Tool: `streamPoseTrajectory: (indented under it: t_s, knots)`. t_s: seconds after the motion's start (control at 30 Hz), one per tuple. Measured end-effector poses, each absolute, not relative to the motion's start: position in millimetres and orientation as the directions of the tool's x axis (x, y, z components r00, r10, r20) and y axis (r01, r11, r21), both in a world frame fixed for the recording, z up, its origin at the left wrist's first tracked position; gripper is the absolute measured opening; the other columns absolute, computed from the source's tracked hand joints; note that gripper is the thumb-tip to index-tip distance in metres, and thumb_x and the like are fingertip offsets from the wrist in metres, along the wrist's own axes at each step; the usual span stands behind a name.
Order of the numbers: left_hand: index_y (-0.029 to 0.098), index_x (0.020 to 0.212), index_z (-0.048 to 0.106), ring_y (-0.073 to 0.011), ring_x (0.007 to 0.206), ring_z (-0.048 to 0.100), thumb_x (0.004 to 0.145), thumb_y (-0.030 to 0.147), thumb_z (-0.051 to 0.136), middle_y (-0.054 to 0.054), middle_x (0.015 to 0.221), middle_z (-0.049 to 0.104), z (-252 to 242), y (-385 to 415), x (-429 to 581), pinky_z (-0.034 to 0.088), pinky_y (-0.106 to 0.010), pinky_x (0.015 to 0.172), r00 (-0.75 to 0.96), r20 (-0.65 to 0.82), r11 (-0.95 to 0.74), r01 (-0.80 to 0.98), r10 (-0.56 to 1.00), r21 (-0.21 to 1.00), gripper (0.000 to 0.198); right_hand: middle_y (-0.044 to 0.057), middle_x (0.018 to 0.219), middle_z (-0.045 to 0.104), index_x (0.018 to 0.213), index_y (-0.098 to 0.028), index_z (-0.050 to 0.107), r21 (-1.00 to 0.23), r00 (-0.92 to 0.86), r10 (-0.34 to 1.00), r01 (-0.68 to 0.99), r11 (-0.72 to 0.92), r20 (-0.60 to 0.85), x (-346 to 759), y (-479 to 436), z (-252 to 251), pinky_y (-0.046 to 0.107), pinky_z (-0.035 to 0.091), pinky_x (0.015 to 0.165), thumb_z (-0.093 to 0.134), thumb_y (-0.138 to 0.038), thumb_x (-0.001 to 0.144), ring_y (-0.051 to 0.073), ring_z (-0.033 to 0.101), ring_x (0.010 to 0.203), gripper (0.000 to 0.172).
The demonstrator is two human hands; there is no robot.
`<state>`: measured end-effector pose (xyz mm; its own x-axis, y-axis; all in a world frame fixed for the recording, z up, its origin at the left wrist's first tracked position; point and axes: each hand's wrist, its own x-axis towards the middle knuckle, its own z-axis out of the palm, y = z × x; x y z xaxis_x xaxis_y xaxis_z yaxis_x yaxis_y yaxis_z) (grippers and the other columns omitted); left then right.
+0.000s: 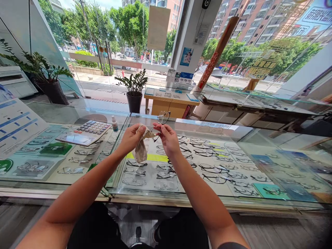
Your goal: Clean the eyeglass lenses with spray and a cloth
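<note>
A pair of thin black-framed glasses [162, 120] is held up above a glass display counter [233, 133]. My right hand [168, 137] is closed on the frame's lower part. My left hand [131, 137] is closed on a beige cleaning cloth [140, 149], which is pinched against one lens and hangs down below my fingers. Both hands are close together, a little above the counter top.
Under the glass lie several rows of spectacle frames [212, 169]. A calculator [84, 132] and a small dropper bottle [114, 123] stand on the left counter. Potted plants [134, 90] and a small wooden table [171, 100] stand by the shop window behind.
</note>
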<state>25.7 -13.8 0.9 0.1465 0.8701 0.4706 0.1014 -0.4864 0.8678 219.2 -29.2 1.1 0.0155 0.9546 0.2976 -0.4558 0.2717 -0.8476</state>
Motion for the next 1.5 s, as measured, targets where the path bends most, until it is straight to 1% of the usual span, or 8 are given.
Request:
streamPoseTrajectory:
  t_s: [0.5, 0.7, 0.87, 0.97, 1.07, 1.2, 1.33, 1.5]
  knots:
    - [0.020, 0.121, 0.074, -0.0251, 0.090, 0.068, 0.101, 0.030, 0.047, -0.008, 0.103, 0.077, -9.6, -2.1, 18.5, 0.048, -0.037, 0.083, 0.041, 0.357, -0.336, 0.452, 0.933, 0.826, 0.035, 0.003, 0.100, 0.085, 0.085, -0.028, 0.069, -0.831, 0.084, 0.946, -0.458, 0.317, 0.314, 223.8, -25.7, 3.4, 0.034, 0.054, 0.086, 0.085, -0.054, 0.088, 0.022, 0.075, 0.098, 0.031]
    - [0.023, 0.112, 0.077, -0.0362, 0.111, 0.073, 0.106, 0.040, 0.048, -0.015, 0.116, 0.082, -14.1, -2.4, 17.7, 0.049, -0.046, 0.095, 0.254, 0.010, -0.239, 0.896, 0.967, 0.373, 0.034, 0.002, 0.094, 0.079, 0.083, -0.028, 0.067, -0.854, 0.099, 0.939, -0.392, 0.341, 0.329, 222.5, -26.8, 2.7, 0.033, 0.051, 0.083, 0.080, -0.053, 0.090, 0.020, 0.072, 0.095, 0.030]
    - [0.021, 0.123, 0.079, -0.0406, 0.127, 0.068, 0.104, 0.047, 0.059, -0.019, 0.130, 0.076, -25.5, -7.9, 23.3, 0.050, -0.052, 0.109, 0.461, -0.081, -0.421, 0.860, 0.884, 0.289, 0.038, 0.001, 0.092, 0.078, 0.081, -0.027, 0.068, -0.866, 0.099, 0.927, -0.334, 0.373, 0.362, 222.7, -27.4, 1.7, 0.033, 0.048, 0.083, 0.075, -0.050, 0.091, 0.019, 0.069, 0.091, 0.026]
    - [0.020, 0.130, 0.076, -0.0431, 0.133, 0.064, 0.106, 0.047, 0.057, -0.020, 0.136, 0.072, -28.4, -8.4, 25.8, 0.048, -0.059, 0.114, 0.491, 0.042, -0.479, 0.825, 0.870, 0.299, 0.041, 0.002, 0.090, 0.077, 0.080, -0.026, 0.067, -0.880, 0.089, 0.915, -0.252, 0.403, 0.393, 224.6, -27.6, 3.0, 0.034, 0.048, 0.084, 0.070, -0.047, 0.092, 0.020, 0.069, 0.090, 0.024]
    - [0.019, 0.136, 0.070, -0.0407, 0.136, 0.063, 0.106, 0.040, 0.061, -0.019, 0.139, 0.070, -24.8, -7.9, 25.1, 0.048, -0.059, 0.117, 0.368, 0.411, -0.519, 0.777, 0.834, 0.356, 0.038, 0.002, 0.088, 0.075, 0.080, -0.025, 0.066, -0.886, 0.071, 0.898, -0.148, 0.440, 0.434, 227.4, -27.9, 6.2, 0.036, 0.048, 0.086, 0.066, -0.045, 0.093, 0.021, 0.069, 0.091, 0.024]
    - [0.022, 0.156, 0.055, -0.0380, 0.146, 0.059, 0.103, 0.042, 0.071, -0.019, 0.157, 0.063, -15.1, -7.3, 18.8, 0.045, -0.058, 0.125, 0.182, 0.838, -0.672, 0.693, 0.514, 0.262, 0.058, 0.002, 0.084, 0.070, 0.079, -0.025, 0.065, -0.877, -0.035, 0.876, -0.032, 0.479, 0.480, 232.9, -27.0, 10.7, 0.037, 0.049, 0.089, 0.062, -0.043, 0.095, 0.021, 0.065, 0.089, 0.024]
    - [0.030, 0.172, 0.041, -0.0398, 0.158, 0.053, 0.097, 0.047, 0.083, -0.017, 0.168, 0.059, -10.6, -3.9, 12.1, 0.041, -0.058, 0.130, 0.265, 0.915, -0.746, 0.663, 0.305, 0.056, 0.088, 0.002, 0.084, 0.070, 0.078, -0.025, 0.065, -0.873, -0.205, 0.875, 0.134, 0.468, 0.438, 240.0, -25.3, 12.3, 0.038, 0.047, 0.091, 0.058, -0.042, 0.097, 0.022, 0.062, 0.087, 0.026]
    - [0.027, 0.166, 0.054, -0.0372, 0.149, 0.064, 0.100, 0.049, 0.083, -0.015, 0.156, 0.072, -11.5, 1.1, 9.1, 0.046, -0.052, 0.124, 0.328, 0.906, -0.752, 0.659, 0.269, -0.015, 0.075, 0.001, 0.082, 0.069, 0.077, -0.024, 0.066, -0.828, -0.313, 0.858, 0.268, 0.492, 0.408, 245.3, -26.3, 15.7, 0.037, 0.044, 0.088, 0.056, -0.038, 0.097, 0.021, 0.060, 0.085, 0.026]
